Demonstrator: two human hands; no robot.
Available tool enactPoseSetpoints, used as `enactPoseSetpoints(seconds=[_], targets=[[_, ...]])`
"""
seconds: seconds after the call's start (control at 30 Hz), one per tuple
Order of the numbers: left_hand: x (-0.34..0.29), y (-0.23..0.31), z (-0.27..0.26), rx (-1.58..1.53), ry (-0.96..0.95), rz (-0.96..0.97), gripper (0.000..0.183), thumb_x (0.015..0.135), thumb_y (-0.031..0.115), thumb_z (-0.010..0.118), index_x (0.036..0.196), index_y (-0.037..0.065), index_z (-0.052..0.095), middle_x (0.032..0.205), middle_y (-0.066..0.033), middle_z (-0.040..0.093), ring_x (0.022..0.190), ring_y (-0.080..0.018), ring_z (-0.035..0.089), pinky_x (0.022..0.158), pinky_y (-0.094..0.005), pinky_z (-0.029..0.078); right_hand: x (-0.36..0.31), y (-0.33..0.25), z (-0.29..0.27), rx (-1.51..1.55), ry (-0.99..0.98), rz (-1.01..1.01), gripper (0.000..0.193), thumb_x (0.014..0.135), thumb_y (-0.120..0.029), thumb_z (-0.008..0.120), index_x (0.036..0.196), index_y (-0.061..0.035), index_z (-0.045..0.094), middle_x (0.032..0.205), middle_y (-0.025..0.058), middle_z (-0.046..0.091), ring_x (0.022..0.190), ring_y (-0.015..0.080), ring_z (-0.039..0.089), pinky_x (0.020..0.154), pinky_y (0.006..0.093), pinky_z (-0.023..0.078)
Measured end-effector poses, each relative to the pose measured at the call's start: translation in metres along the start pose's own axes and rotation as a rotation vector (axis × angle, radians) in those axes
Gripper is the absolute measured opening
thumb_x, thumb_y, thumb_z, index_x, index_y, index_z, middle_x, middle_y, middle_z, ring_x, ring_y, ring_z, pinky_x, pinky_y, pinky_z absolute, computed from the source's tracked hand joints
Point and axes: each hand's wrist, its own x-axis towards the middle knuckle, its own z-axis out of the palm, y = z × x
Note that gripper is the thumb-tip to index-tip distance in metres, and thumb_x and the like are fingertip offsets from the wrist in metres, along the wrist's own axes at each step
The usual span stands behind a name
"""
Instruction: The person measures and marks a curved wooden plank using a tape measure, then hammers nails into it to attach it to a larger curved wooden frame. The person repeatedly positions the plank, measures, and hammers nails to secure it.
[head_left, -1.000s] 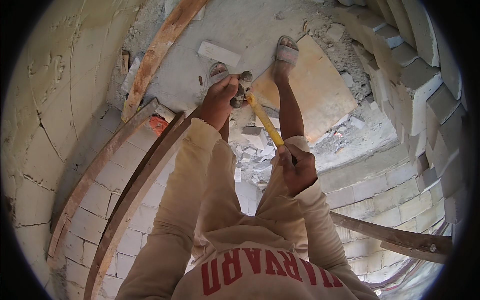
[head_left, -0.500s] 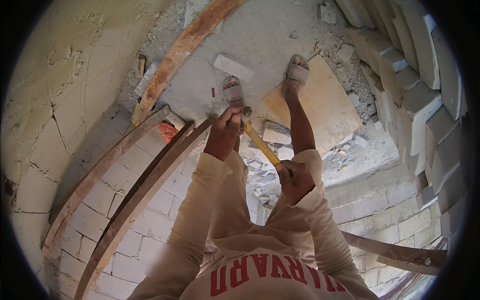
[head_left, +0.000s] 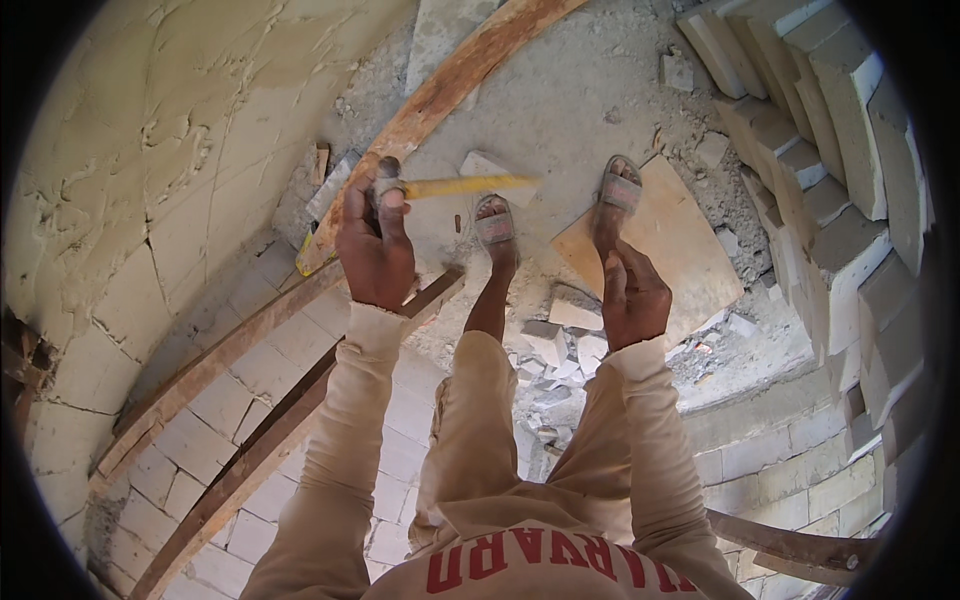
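My left hand point(head_left: 378, 240) is closed round the metal head of a hammer point(head_left: 470, 186). The yellow handle sticks out to the right, its far end smeared by motion. My right hand point(head_left: 633, 300) is off the handle, above the floor near my right foot, with thumb and fingers drawn together. Whether anything small sits between those fingertips I cannot make out. Below the left hand, a wooden beam point(head_left: 250, 480) slants toward the lower left.
A reddish plank point(head_left: 440, 100) crosses the floor ahead. A flat board point(head_left: 690, 240) lies by my right sandal. Light blocks point(head_left: 830, 200) are stacked along the right side. Broken block pieces point(head_left: 560, 350) lie between my legs. A block wall point(head_left: 130, 230) rises on the left.
My right hand has let go of the hammer's handle. The left hand has moved forward and left with the hammer, whose handle has swung to nearly level. The view has shifted slightly.
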Motion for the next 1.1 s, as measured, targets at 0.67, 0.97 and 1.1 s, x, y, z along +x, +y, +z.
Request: enactPoseSetpoints(seconds=[0.67,0.97,1.1], targets=[[0.144,-0.094,0.066,0.314,0.235,0.323,0.035,0.101,0.017,0.070,0.132,0.001,0.064,0.104,-0.0153,0.076,0.092,-0.0223,0.073,0.084,-0.0339,0.057,-0.010,0.065,0.036,-0.142,-0.173,0.088,0.024,0.097,-0.013,0.066,0.110,0.0048,0.074,0.099,0.0226,0.077,0.075,0.0313,0.077,0.066,0.0370,0.062],[0.132,-0.052,0.114,0.015,0.242,0.308,0.036,0.096,0.008,0.071,0.131,0.000,0.064,0.119,-0.0209,0.067,0.105,-0.0341,0.069,0.092,-0.0413,0.055,0.153,-0.080,0.147,0.141,-0.081,-0.234,0.052,0.093,-0.031,0.075,0.131,0.0043,0.065,0.122,0.0250,0.070,0.088,0.0318,0.076,0.081,0.0397,0.060],[0.120,-0.058,0.112,0.015,0.103,0.377,0.051,0.091,0.005,0.076,0.139,0.000,0.058,0.128,-0.0203,0.064,0.112,-0.0348,0.068,0.095,-0.0419,0.055,0.201,-0.114,0.188,-0.132,-0.120,-0.336,0.053,0.092,-0.032,0.073,0.128,0.0060,0.065,0.111,0.0263,0.074,0.096,0.0382,0.075,0.086,0.0439,0.059]])
